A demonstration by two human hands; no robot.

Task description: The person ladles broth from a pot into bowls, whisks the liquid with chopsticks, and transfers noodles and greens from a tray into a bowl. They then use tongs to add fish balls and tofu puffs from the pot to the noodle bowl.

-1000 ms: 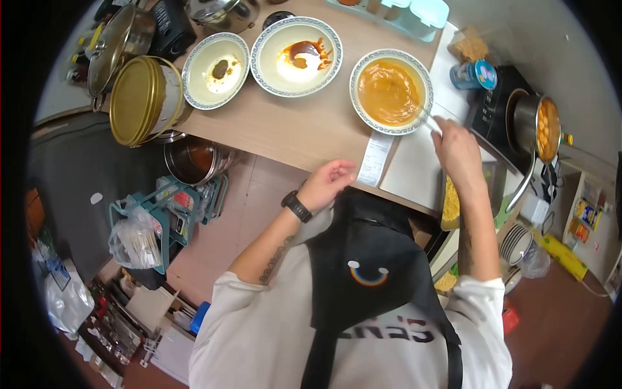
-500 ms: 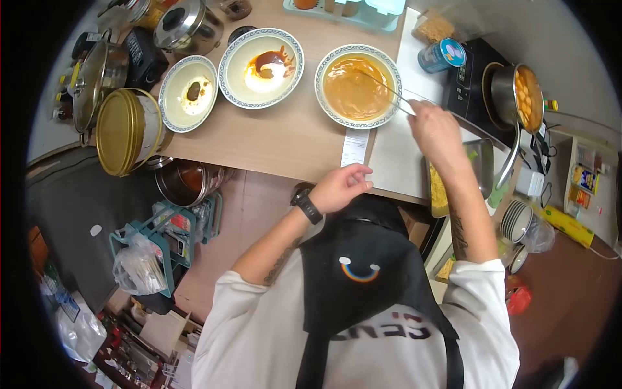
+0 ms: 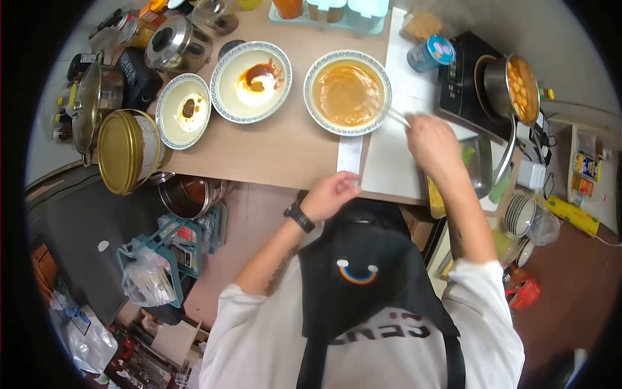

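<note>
My right hand [image 3: 433, 144] is closed on a thin metal utensil [image 3: 396, 118], whose far part reaches over the right rim of a patterned bowl [image 3: 348, 94] of smooth brown sauce. The utensil's tip is blurred. At the table's front edge, beside a white paper slip [image 3: 350, 154], rests my left hand [image 3: 332, 193], fingers loosely curled and apart, holding nothing. To the left stand a second bowl [image 3: 253, 81] with red-brown and white contents and a smaller bowl [image 3: 183, 111] with a dark brown dab.
On the right, a pot [image 3: 512, 91] of round pieces in orange liquid stands on a black cooktop [image 3: 459, 78], beside a blue can [image 3: 431, 53]. A gold-lidded bucket [image 3: 121, 152] and lidded pots line the left. A metal tray [image 3: 478, 165] lies near my right forearm.
The utensil has moved from the middle of the sauce to the bowl's right side, with my right hand slightly lower. My left hand has shifted a little left and down.
</note>
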